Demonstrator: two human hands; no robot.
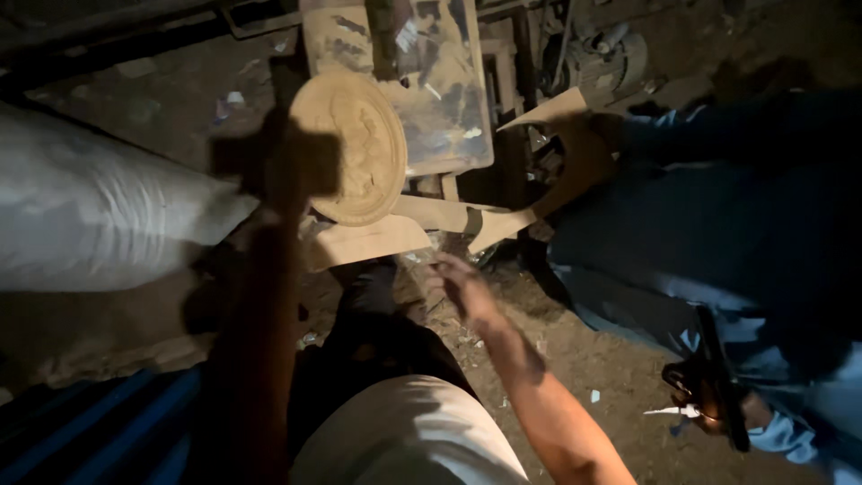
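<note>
The right hand (458,280) is reaching forward and down over the dirt floor (575,359), its fingers (442,262) loosely spread and gripping nothing. It is hovering just beside a flat wooden offcut (368,241) lying below a round carved wooden disc (355,148). The disc is leaning tilted against a scuffed wooden board (440,99). The left hand (287,171) is rising in front of the disc's left edge, but it is in deep shadow and whether its fingers are apart or closed on the disc cannot be told. A white sack (99,216) is lying to the left. Another person in blue clothes (700,233) is sitting to the right, their hand (584,153) holding a curved wooden piece (512,220) near the board.
</note>
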